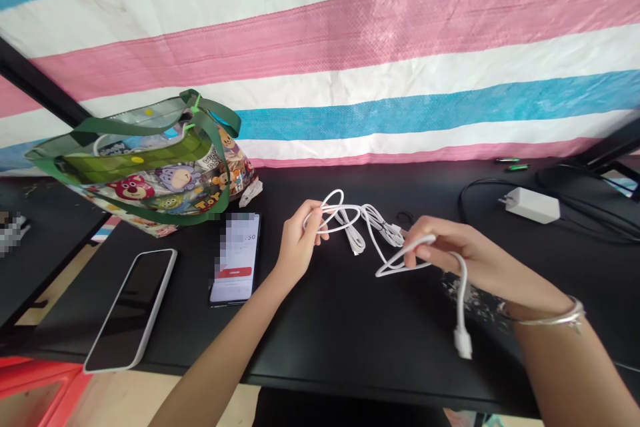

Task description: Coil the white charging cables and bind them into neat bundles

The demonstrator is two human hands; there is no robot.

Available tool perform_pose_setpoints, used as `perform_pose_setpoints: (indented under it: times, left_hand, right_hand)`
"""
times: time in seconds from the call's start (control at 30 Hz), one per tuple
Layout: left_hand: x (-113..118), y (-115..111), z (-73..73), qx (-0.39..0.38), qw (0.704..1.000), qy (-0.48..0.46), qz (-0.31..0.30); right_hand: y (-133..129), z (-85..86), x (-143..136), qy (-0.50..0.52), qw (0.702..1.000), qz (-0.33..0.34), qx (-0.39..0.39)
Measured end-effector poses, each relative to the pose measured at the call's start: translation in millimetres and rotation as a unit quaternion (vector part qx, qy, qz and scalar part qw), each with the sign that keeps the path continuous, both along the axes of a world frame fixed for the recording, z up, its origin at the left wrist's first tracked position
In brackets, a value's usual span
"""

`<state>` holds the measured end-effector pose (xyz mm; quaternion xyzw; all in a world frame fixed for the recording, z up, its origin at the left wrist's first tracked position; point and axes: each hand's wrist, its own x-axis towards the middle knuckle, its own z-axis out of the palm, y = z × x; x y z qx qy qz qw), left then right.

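A white charging cable (373,240) runs between my two hands above the black table. My left hand (300,235) is closed on loose loops of it. On the right, my right hand (445,250) pinches another stretch of the cable, and its white plug end hangs down below the fingers. Behind the held cable, bundled white cables (381,225) lie on the tabletop, with a small black tie (405,217) beside them. A silver bangle circles my right wrist.
Left of my hands, a phone with a lit screen (235,260) and a dark-screened phone in a white case (131,310) lie flat. A cartoon-print bag (170,177) stands behind them. At right sit a white power adapter (532,205), black cords and two green items (517,167).
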<state>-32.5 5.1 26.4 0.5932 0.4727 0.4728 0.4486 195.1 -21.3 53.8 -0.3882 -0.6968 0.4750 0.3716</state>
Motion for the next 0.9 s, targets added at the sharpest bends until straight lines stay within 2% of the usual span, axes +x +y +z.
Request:
perform_pose_setpoints:
  times: [0.07, 0.13, 0.37, 0.5, 0.6, 0.7, 0.8, 0.9]
  left_hand:
    - [-1.2, -0.4, -0.2, 0.013, 1.000, 0.024, -0.003]
    - [-2.5, -0.6, -0.2, 0.021, 0.999, 0.044, -0.002]
    - [-4.2, -0.4, -2.5, 0.038, 0.996, 0.086, 0.012]
    - [-3.1, -5.4, -3.2, 0.063, 0.990, 0.126, 0.004]
    - [-1.7, -9.6, -2.2, 0.090, 0.986, 0.142, -0.009]
    - [-0.6, -11.6, -1.4, 0.094, 0.985, 0.144, -0.013]
    - [-0.5, -11.1, -1.3, 0.088, 0.984, 0.153, -0.023]
    - [-0.7, -10.3, -0.7, 0.085, 0.979, 0.180, -0.049]
  right_hand:
    - [-0.5, 4.6, 2.8, -0.069, 0.996, 0.060, 0.008]
    - [0.4, 4.9, 7.2, -0.117, 0.990, 0.081, 0.022]
    - [-8.0, -12.0, 35.1, -0.201, 0.966, 0.066, 0.147]
    - [-14.8, -4.0, 44.2, -0.246, 0.954, 0.054, 0.162]
    - [-12.9, 1.9, 27.3, -0.223, 0.963, -0.023, 0.147]
    - [-7.0, -2.4, -4.3, -0.197, 0.963, -0.097, 0.159]
    - [-0.3, -9.3, -30.8, -0.190, 0.964, -0.098, 0.157]
    - [4.2, -10.9, -42.1, -0.168, 0.971, -0.096, 0.141]
